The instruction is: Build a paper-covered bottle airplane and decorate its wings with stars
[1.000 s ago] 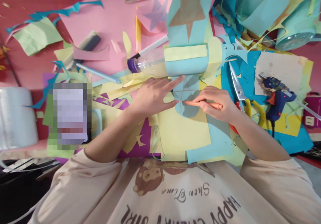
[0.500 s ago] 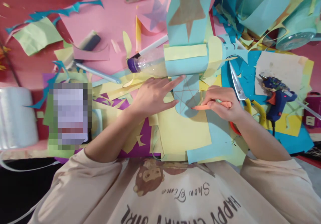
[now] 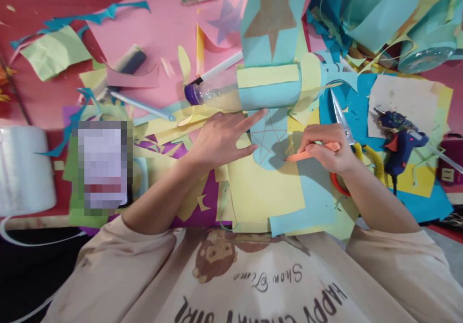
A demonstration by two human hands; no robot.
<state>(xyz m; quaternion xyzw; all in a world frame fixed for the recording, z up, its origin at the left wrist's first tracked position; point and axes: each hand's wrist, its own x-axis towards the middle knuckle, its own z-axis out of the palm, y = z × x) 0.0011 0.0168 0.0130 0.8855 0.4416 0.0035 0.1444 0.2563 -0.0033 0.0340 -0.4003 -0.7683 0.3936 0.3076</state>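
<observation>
A light blue piece of paper (image 3: 268, 144) with a rounded end and a star drawn in lines lies on a pale yellow sheet (image 3: 265, 192). My left hand (image 3: 222, 137) rests beside it, fingers spread, with the index fingertip on its upper part and the thumb at its left edge. An orange marker (image 3: 306, 154) is gripped in my right hand (image 3: 323, 144), its tip at the paper's lower right edge. Just beyond lies a plastic bottle (image 3: 220, 89) with a purple cap, wrapped partly in blue and yellow paper.
Scissors (image 3: 340, 113) with yellow and red handles and a blue glue gun (image 3: 400, 149) lie to the right. On the left are a phone (image 3: 103, 163), a white object (image 3: 25, 168) and a light blue pen (image 3: 142, 105). Paper scraps cover much of the table.
My right hand has moved slightly right with the orange marker, and its tip has shifted from the star to the paper's edge. My left hand keeps its place.
</observation>
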